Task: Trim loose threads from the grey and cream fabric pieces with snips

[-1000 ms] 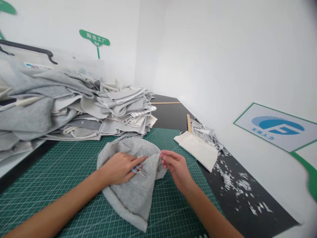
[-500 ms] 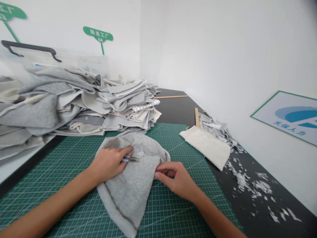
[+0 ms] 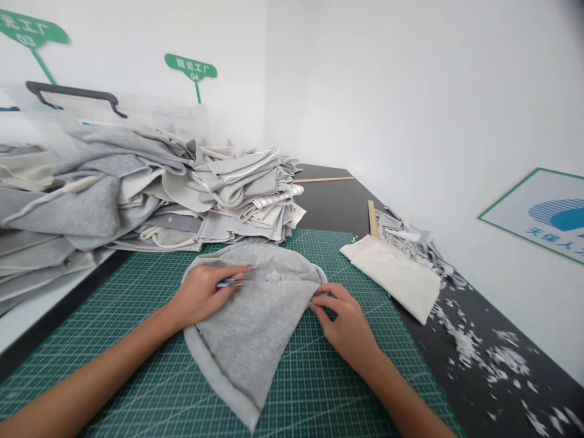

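Note:
A piece of grey knit fabric [image 3: 255, 334], folded over on itself, lies on the green cutting mat [image 3: 337, 383]. My left hand [image 3: 203, 295] rests on its left side, with a small pair of blue-handled thread snips [image 3: 227, 283] in its fingers. The snips' blades point right, over the fabric, and are hard to make out. At the fabric's right edge, my right hand [image 3: 342, 319] pinches the corner between thumb and fingers. A small pale scrap [image 3: 274, 276] lies on the fabric between both hands.
A large heap of grey and cream fabric pieces [image 3: 150, 194] fills the left back, before a clear plastic box [image 3: 176, 118]. To the right lie a folded cream cloth [image 3: 396, 277], a wooden stick [image 3: 373, 219] and white scraps [image 3: 465, 344] on the black table [image 3: 323, 198].
My right hand has moved right, drawing the fabric's corner out so the folded flap lies wider and flatter. My left hand keeps the snips over the fabric. The view has shifted slightly left.

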Demonstrator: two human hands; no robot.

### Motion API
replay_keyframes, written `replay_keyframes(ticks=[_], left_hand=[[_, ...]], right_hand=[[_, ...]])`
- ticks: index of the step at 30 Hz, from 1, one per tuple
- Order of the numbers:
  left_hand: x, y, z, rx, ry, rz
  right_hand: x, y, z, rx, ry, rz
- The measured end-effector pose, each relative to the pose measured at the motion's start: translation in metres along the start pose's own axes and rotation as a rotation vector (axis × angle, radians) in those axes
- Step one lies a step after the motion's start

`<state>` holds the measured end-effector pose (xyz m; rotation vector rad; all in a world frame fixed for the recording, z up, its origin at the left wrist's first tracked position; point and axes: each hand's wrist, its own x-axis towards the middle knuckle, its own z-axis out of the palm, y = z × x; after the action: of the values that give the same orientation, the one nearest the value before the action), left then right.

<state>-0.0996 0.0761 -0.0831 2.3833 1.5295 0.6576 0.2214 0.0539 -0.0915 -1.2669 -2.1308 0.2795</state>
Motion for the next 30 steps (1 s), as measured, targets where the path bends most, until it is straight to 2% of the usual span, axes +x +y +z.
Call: replay_keyframes(ticks=[2, 5, 10, 17, 19, 25, 28, 30], left_hand=[[0.001, -0.003, -0.003, -0.056, 0.077, -0.069], [0.002, -0.006, -0.006, -0.13, 0.095, -0.1], [0.002, -0.008, -0.007, -0.206, 0.075, -0.063], [-0.002, -0.006, -0.007, -0.203, 0.021, 0.056], [-0.004, -0.005, -0.008, -0.189, 0.024, 0.07], [-0.005, -0.003, -0.009, -0.166, 0.041, 0.078], [-0.006, -0.001, -0.006, -0.134, 0.026, 0.08], [-0.007, 0.0, -0.004, -0.098, 0.056, 0.045]], right_hand=[[0.002, 0.007, -0.003, -0.03, 0.052, 0.002], [0.004, 0.015, -0.006, -0.097, 0.13, 0.026], [0.005, 0.029, -0.012, -0.209, 0.199, 0.107], [0.011, 0.055, -0.034, -0.26, 0.319, 0.207], [0.012, 0.049, -0.035, -0.213, 0.313, 0.179], [0.008, 0.008, -0.02, -0.004, 0.245, 0.074], [0.006, 0.002, -0.013, 0.085, 0.178, 0.106], [0.006, 0.004, -0.011, 0.127, 0.165, 0.151]])
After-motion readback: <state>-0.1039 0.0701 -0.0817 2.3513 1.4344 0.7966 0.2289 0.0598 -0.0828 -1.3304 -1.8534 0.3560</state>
